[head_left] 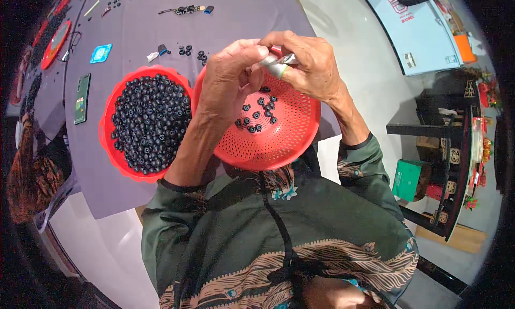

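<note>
Both hands are raised close together over the far part of a red perforated colander [284, 135]. My right hand [311, 62] is closed around a small shiny metal tool [288, 58]; its kind is unclear. Something white is wrapped at these fingers or at the tool. My left hand [230, 76] has thumb and fingers pinched at the same spot, and what they hold is hidden. Several small black round pieces [256, 115] with a hole in the middle lie in the colander. Left of it, a red scalloped basin [104, 129] is heaped with similar black pieces [150, 121].
The table has a grey-purple cloth [129, 46]. On it lie a phone [81, 98], a blue packet [101, 54], loose black pieces [185, 50] and a dark strap-like item [188, 10]. At the left edge sits another person [37, 185]; dark shelving [429, 129] stands to the right.
</note>
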Demonstrator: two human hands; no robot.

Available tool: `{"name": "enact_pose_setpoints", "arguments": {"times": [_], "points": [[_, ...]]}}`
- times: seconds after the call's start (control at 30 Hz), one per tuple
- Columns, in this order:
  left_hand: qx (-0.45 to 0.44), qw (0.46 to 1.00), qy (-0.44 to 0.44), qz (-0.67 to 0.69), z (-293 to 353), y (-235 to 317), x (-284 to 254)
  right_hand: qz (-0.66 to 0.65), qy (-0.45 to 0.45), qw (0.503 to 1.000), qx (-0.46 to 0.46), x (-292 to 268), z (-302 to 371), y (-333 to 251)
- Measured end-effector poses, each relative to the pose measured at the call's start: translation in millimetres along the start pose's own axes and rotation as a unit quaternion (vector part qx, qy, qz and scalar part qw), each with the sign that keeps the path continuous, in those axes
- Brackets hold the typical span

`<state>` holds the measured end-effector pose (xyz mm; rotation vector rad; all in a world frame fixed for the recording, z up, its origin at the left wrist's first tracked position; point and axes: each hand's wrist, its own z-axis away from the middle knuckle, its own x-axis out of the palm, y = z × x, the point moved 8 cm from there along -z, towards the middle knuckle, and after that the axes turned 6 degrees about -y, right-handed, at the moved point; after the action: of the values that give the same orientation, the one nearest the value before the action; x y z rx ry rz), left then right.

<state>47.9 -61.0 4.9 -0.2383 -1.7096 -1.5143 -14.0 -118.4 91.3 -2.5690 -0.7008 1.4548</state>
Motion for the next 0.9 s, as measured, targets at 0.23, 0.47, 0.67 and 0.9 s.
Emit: {"name": "enact_pose_setpoints", "arguments": {"times": [0.23,0.47,0.67,0.9], "points": [[0.003,0.992,-0.062,0.110,-1.4,-9.0,-2.6,-0.064,0.013,0.997,0.042,-5.2,0.0,3.9],[0.014,0.986,-0.131,0.104,-1.6,-4.6,7.1,-0.135,0.025,0.985,0.103,-10.3,7.5,10.0],[0.055,0.994,-0.081,0.056,1.8,1.8,7.3,-0.112,0.021,0.989,0.093,-11.6,10.1,11.4],[-0.020,0.994,-0.089,0.065,1.8,-8.0,11.7,-0.176,-0.023,0.979,0.103,-10.6,11.3,14.9]]}}
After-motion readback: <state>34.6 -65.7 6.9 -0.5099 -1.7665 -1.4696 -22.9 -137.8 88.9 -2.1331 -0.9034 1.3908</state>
